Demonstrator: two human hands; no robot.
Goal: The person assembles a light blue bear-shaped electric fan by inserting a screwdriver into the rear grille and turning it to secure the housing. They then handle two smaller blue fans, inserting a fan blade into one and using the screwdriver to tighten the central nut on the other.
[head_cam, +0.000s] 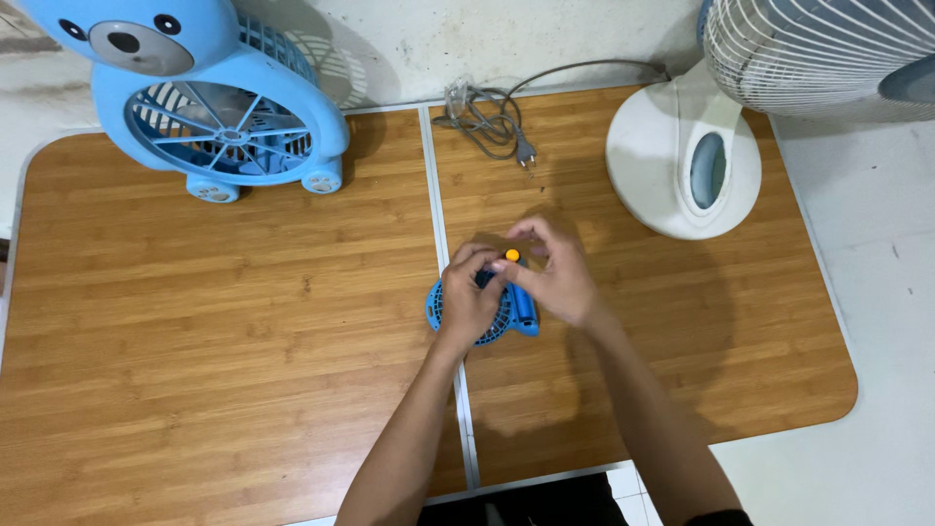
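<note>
Wooden counter [243, 321]: both hands are working a small blue fan [484, 310] at its centre seam.
Left hand [469, 297] is clamping the fan; right hand [550, 273] is pinching its orange knob [512, 255]; keeping the fan steady looks advisable.

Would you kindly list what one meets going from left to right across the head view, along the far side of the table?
Blue bear-shaped fan → coiled grey power cord with plug → white fan base → white fan grille at the top right corner.
</note>
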